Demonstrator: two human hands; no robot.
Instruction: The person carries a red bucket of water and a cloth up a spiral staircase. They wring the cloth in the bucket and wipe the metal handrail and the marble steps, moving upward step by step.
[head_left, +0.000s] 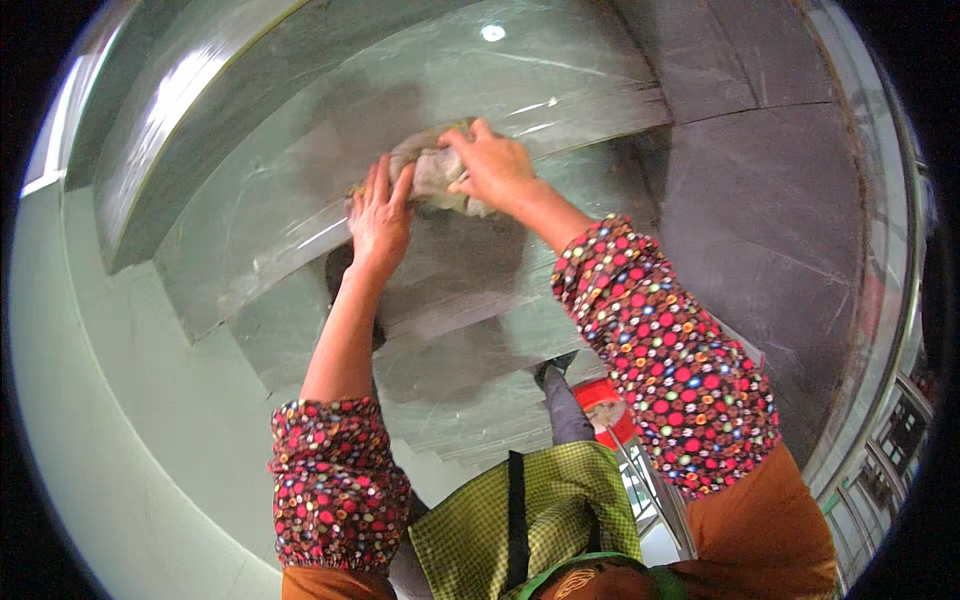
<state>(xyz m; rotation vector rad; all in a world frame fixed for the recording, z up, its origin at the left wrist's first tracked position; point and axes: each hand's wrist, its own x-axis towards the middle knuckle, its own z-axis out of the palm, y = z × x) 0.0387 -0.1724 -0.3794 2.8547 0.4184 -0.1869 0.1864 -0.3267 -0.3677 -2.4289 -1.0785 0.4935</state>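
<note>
A bunched, damp-looking grey-white cloth (439, 176) lies against the front edge of a stone stair step (292, 232). My left hand (381, 217) presses on the cloth's left end with its fingers spread. On the cloth's right side, my right hand (499, 169) grips it between thumb and fingers. Both forearms reach forward in flowered sleeve covers (667, 352). Yellowish edging shows at the cloth's far side and left end. The step's surface is glossy and reflects light around my hands.
More stairs (180, 112) rise ahead, and lower ones lie under me. A pale wall (135, 360) borders the left side, dark tiles (757, 202) the right. A red bucket (591, 391) stands near my shoe (559, 363), partly behind my right arm. A checked apron (472, 517) hangs below me.
</note>
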